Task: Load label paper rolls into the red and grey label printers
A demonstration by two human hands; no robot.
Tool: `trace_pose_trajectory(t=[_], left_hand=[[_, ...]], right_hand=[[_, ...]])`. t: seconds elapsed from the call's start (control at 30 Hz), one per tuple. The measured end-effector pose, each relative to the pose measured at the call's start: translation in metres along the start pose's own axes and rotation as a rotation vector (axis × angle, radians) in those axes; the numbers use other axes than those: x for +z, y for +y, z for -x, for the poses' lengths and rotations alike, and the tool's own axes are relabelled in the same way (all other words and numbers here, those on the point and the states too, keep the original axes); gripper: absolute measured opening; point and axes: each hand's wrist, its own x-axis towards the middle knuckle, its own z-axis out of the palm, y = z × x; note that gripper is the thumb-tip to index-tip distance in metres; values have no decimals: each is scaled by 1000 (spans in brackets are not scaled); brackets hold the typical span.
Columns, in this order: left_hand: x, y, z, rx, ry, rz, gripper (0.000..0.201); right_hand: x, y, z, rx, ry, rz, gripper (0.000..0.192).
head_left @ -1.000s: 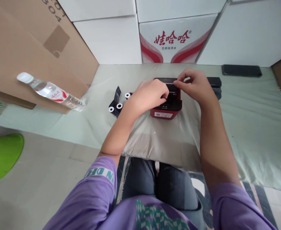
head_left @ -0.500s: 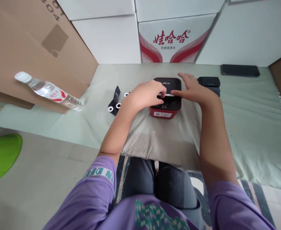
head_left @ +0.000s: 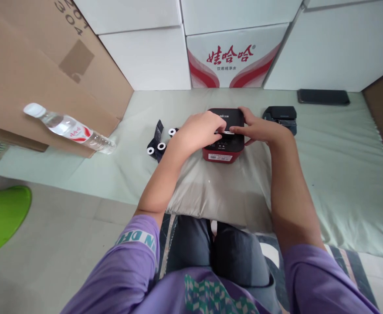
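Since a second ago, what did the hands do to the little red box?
The black lid of the printer was up under the right hand; it is now shut flat. The right hand came down and lies on the lid's right side, fingertips at the white paper strip. The left hand stayed on the left side. The rolls, bottle and phone did not move.

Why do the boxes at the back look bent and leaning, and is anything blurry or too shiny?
Head view: the wide lens bends the white boxes and the cardboard outward at the edges; soft, even light, faint shadows, no strong glare; both hands, left hand and right hand, and the printer look sharp.
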Motion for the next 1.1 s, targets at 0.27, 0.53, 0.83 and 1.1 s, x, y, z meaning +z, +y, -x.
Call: trace_pose_trajectory(t=[0.27, 0.53, 0.83, 1.1], left_hand=[[-2, 7, 2, 18, -4, -73, 24], [0, 12, 6, 16, 13, -72, 24], [0, 12, 5, -11, 2, -77, 22], [-15, 1, 15, 7, 80, 2, 21]], right_hand=[[1, 7, 1, -37, 10, 52, 97], [0, 1, 3, -34, 16, 58, 95], [0, -1, 4, -28, 38, 115, 96], [-6, 7, 6, -67, 18, 132, 103]])
